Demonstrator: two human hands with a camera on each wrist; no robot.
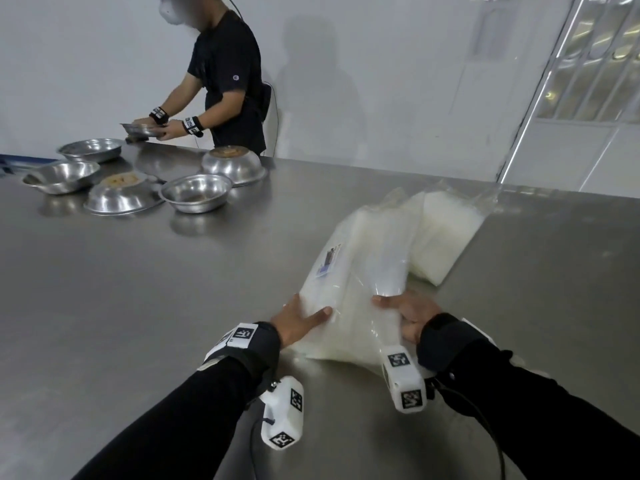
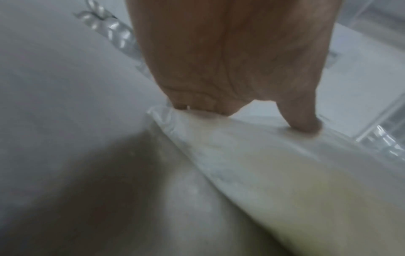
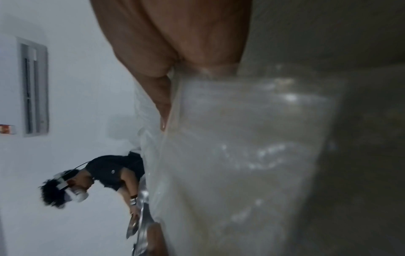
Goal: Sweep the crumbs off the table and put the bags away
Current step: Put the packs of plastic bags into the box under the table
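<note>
While both hands, left (image 1: 297,318) and right (image 1: 408,311), gripped the near bag's (image 1: 353,271) near edge on the bench (image 1: 173,289), its slick, floppy plastic looked light, best held at both corners.

Over at the tabletop's far left corner, a second person (image 1: 225,77) in a black T-shirt stands holding a steel bowl (image 1: 138,129) in both hands, with banded wrist straps on each arm. Five more steel bowls cluster before them near the far edge: three upright (image 1: 90,149) (image 1: 62,174) (image 1: 195,192), two flipped rim-down (image 1: 121,194) (image 1: 232,164), brownish residue on their bases. Behind, a plain white wall (image 1: 381,64); at far right, a metal-framed glazed panel (image 1: 588,57).
</note>
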